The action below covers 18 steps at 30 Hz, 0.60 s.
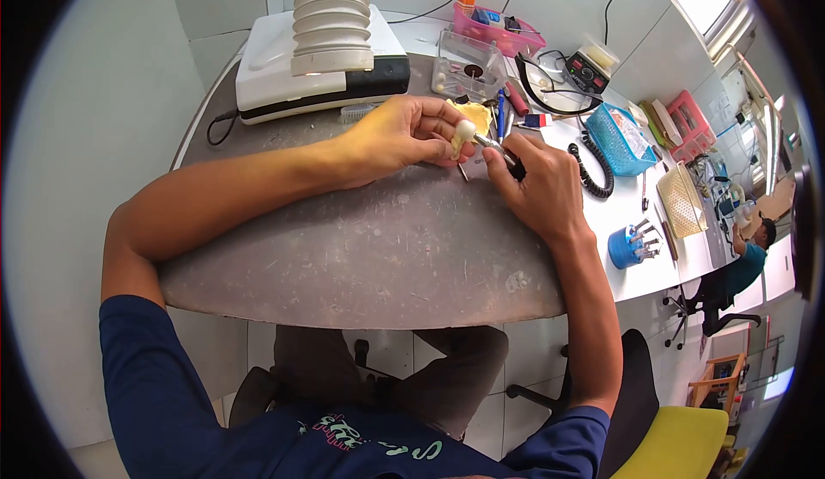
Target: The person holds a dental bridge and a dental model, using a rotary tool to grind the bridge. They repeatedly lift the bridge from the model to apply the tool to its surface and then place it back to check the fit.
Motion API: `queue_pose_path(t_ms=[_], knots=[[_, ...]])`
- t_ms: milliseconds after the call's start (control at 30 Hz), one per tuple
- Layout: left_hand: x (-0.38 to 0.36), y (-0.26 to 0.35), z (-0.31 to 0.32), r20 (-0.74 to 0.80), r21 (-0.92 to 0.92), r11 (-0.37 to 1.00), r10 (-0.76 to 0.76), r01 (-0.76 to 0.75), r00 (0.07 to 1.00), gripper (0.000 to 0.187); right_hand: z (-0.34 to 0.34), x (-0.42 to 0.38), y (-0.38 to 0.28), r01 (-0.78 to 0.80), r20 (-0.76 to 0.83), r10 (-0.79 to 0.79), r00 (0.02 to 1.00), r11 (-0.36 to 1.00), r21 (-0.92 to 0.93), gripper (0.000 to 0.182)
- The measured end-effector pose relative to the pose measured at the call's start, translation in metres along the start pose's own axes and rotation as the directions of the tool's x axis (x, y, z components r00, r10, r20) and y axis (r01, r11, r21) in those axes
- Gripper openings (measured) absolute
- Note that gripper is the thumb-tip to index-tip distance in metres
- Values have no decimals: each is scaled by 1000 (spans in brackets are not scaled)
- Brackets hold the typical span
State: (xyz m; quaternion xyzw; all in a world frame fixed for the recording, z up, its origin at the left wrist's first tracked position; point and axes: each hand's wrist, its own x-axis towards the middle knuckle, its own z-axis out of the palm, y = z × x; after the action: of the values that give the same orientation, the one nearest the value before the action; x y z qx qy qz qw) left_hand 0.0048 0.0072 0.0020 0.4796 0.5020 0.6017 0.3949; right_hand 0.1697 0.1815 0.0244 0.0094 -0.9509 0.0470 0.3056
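Above the grey-brown work surface [369,256], my left hand [417,131] is closed around a small pale yellowish piece [458,144], held between thumb and fingers. My right hand [541,178] grips a metal rotary handpiece [491,144] like a pen. A rounded white tip [465,129] at the handpiece's end is at the pale piece, close to my left fingertips. Whether tip and piece touch is too small to tell. Just below the hands, a thin metal bur [463,172] lies on the surface.
A white box unit [258,67] with a ribbed hose [331,15] stands back left. Behind my hands are a clear case [468,71], pink tray [516,42] and blue pen [501,114]. To the right are a blue basket [620,144], bur holder [623,249] and a seated person [746,260].
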Motion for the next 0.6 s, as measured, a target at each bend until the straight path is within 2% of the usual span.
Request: queue_pose_path(t_ms=[600], knots=[[0,0,3,1,-13,1000,11,-11,1000,33,1,-1,2,9,10,-9,1000,1000,-17,33]])
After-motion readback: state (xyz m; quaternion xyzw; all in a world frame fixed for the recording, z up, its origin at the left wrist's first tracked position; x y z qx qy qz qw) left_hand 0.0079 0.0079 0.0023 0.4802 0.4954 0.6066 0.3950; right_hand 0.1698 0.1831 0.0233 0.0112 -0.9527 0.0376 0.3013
